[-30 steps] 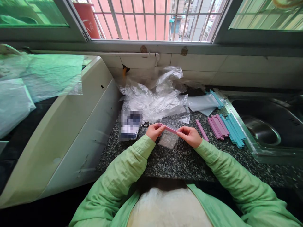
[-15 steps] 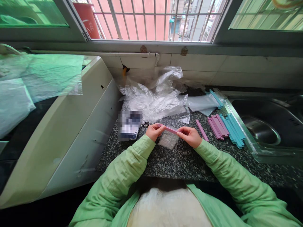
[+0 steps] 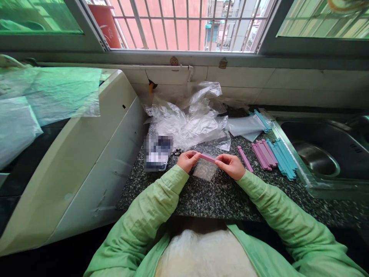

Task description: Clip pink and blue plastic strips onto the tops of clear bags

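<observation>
Between my two hands a pink bag sealing clip (image 3: 208, 157) is held level above the counter. My left hand (image 3: 188, 160) pinches its left end, and my right hand (image 3: 231, 165) pinches the right end; both hands are closed. A small clear plastic bag (image 3: 205, 171) hangs below the clip, its top edge at the clip. To the right of my right hand lies a single pink clip (image 3: 245, 159). Further right are several pink clips (image 3: 264, 154) and several blue clips (image 3: 282, 158), side by side.
Crumpled clear plastic (image 3: 187, 123) lies behind my hands on the speckled counter (image 3: 184, 198). A phone (image 3: 159, 152), partly blurred, is at the left. Flat clear bags with a blue clip (image 3: 262, 120) lie at the back right, beside a metal sink (image 3: 314, 154). A pale appliance (image 3: 95, 161) borders the left.
Both hands stay in place on the pink clip. The view has shifted very slightly; nothing else visibly differs.
</observation>
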Demonstrator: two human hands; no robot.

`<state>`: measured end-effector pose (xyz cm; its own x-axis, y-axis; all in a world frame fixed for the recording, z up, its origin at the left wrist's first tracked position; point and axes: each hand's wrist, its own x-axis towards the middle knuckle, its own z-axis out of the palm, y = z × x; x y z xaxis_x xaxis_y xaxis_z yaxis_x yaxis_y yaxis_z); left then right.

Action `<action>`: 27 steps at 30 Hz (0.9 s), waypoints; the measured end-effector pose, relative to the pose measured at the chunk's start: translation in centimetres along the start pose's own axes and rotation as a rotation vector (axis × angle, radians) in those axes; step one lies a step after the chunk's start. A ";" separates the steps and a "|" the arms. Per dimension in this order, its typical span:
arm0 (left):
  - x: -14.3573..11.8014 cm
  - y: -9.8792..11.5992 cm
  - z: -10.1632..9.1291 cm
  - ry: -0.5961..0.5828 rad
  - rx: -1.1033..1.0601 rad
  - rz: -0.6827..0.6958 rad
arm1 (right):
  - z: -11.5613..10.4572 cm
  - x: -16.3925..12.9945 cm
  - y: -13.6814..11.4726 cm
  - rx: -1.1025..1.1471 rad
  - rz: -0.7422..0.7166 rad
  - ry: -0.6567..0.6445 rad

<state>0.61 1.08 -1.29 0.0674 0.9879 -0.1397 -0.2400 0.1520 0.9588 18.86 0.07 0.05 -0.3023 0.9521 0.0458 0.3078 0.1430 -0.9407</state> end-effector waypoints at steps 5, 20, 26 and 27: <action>-0.1 0.2 0.0 -0.066 0.107 -0.039 | -0.2 0.0 -0.2 -0.017 -0.019 0.047; -0.5 0.3 0.2 -0.186 0.353 -0.098 | -1.5 0.3 -0.4 0.004 -0.026 0.161; -0.5 -0.1 0.2 -0.184 0.372 -0.090 | -1.6 0.4 -0.4 -0.003 -0.035 0.187; -0.5 -0.1 0.2 -0.187 0.371 -0.088 | -1.6 0.4 -0.4 -0.004 -0.041 0.193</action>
<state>0.79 0.60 -1.23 0.2544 0.9438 -0.2109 0.1369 0.1807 0.9740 20.04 0.84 1.02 -0.1362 0.9796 0.1477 0.3029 0.1831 -0.9353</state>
